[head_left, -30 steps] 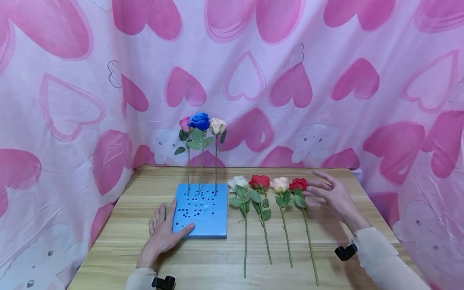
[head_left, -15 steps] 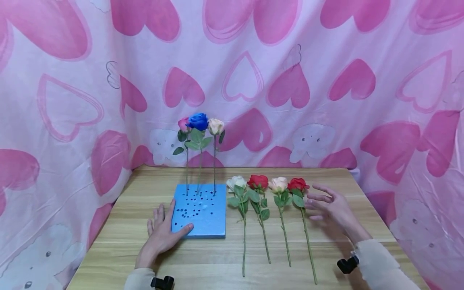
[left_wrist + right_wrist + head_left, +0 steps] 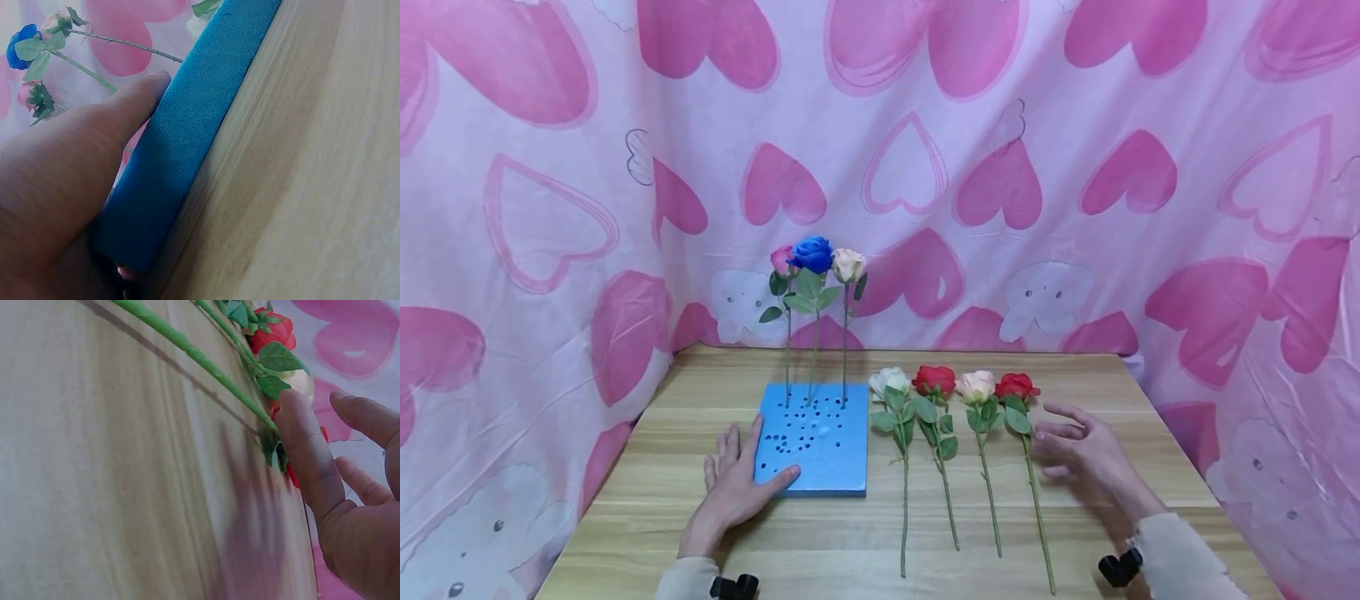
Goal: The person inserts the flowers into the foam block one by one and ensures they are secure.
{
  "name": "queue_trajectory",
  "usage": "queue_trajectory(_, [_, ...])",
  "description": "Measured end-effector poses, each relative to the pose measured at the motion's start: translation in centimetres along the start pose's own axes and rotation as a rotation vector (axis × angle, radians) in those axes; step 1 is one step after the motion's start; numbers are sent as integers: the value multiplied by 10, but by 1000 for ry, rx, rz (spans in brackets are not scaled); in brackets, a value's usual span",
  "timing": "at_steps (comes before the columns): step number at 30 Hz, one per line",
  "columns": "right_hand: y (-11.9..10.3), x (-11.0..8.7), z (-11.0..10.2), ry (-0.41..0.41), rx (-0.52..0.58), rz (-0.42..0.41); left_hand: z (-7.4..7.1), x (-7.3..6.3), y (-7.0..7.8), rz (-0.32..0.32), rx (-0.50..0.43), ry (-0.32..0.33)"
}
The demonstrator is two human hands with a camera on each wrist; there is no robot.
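Note:
My left hand (image 3: 734,483) lies at the left edge of a blue foam board (image 3: 820,467) full of small holes. Its thumb rests on the board's top, and the other fingers stretch along the side. Three roses stand upright at the board's back: a pink rose (image 3: 781,260), a blue rose (image 3: 812,254) and a cream rose (image 3: 849,265). My right hand (image 3: 1092,452) hovers with loosely spread fingers just right of a red rose (image 3: 1017,387), holding nothing. In the right wrist view, that rose's green stem (image 3: 194,353) runs toward the fingers, with the bloom partly hidden behind them.
Left of that red rose lie a pale pink rose (image 3: 976,387), another red rose (image 3: 935,380) and a white rose (image 3: 890,383), stems toward me. They rest on a wooden table (image 3: 820,554). A heart-patterned curtain (image 3: 850,125) hangs behind and at both sides.
My right hand has drawn slightly toward me, away from the right-hand red bloom. The left hand stays on the board, and the roses have not moved.

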State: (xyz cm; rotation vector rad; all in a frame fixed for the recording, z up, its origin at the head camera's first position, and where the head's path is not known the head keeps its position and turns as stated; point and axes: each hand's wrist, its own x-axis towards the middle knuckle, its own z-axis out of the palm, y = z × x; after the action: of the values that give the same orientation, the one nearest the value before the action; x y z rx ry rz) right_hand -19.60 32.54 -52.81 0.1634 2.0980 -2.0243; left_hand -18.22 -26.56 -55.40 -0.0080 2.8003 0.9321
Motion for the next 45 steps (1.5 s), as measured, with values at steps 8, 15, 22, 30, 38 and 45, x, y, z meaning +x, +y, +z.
queue_trajectory(8, [9, -1, 3, 12, 17, 20, -1, 0, 0, -5, -1, -9])
queue_trajectory(15, [12, -1, 2, 10, 65, 46, -1, 2, 0, -7, -4, -10])
queue_trajectory(22, [12, 2, 3, 21, 1, 76, -2, 3, -1, 1, 10, -4])
queue_trajectory(30, [13, 2, 4, 0, -99, 56, -2, 2, 1, -4, 5, -10])
queue_trajectory(38, [20, 3, 8, -17, -139, 31, -1, 3, 1, 6, 4, 7])
queue_trajectory(45, [28, 4, 9, -63, -181, -18, -1, 2, 0, 18, 7, 24])
